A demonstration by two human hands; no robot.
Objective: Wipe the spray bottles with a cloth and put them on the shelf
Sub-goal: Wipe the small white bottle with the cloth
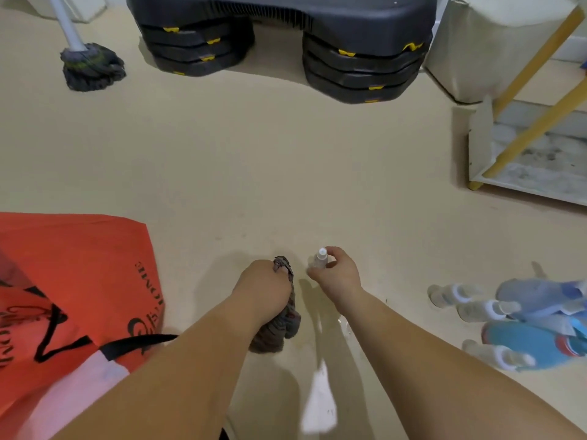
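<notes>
Slippage looks likeliest: right grip [338, 276] pinches the spray bottle [319, 261] near its cap, low by the floor [286, 169], left grip [263, 285] clenched round the cloth [279, 331] beside; a firm wipe could dislodge it.

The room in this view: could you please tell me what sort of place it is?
Probably a home storage or utility room: a grey string mop, a black plastic step platform on stacked risers, and a white shelf with yellow legs.
</notes>
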